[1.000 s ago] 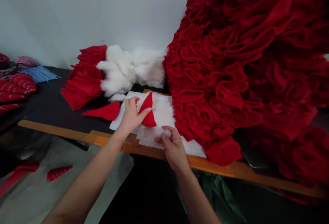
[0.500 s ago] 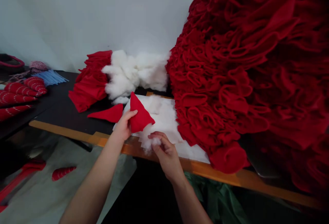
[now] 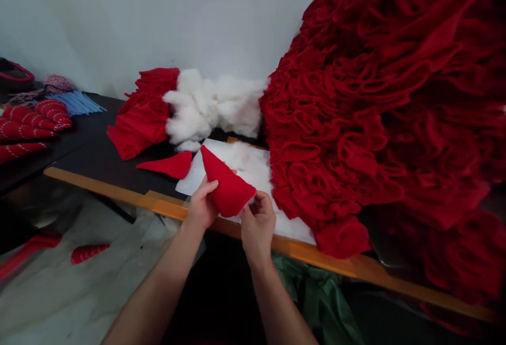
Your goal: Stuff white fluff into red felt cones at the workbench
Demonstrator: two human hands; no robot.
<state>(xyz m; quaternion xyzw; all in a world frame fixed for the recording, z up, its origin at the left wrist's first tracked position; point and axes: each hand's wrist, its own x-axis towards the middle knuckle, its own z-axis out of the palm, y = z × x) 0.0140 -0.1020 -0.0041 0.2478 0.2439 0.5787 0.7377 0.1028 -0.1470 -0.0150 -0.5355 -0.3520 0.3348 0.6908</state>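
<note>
A red felt cone [image 3: 228, 187] is gripped in my left hand [image 3: 204, 202], thumb on the near face and fingers behind. Its tip points up and to the left, while its wide end faces my right hand [image 3: 259, 223]. The fingers of that hand are pinched at the cone's wide edge, with a little white stuffing [image 3: 251, 202] showing between them; most of the tuft is hidden. Beneath the hands lies a white sheet [image 3: 190, 179] with loose white fluff [image 3: 251, 157] on it. Just left of it rests another red felt cone [image 3: 169, 165].
A huge heap of red felt pieces [image 3: 336, 123] rises on the right. Behind the sheet are a white stuffing pile [image 3: 209, 105] and a red felt stack [image 3: 142, 118]. Stitched red cones [image 3: 29, 121] lie far left on the black table [image 3: 95, 150]. Green fabric [image 3: 316, 287] hangs below.
My right hand has brought the stuffing tuft up to the cone's wide end. The cone has turned and shifted slightly right, towards that hand.
</note>
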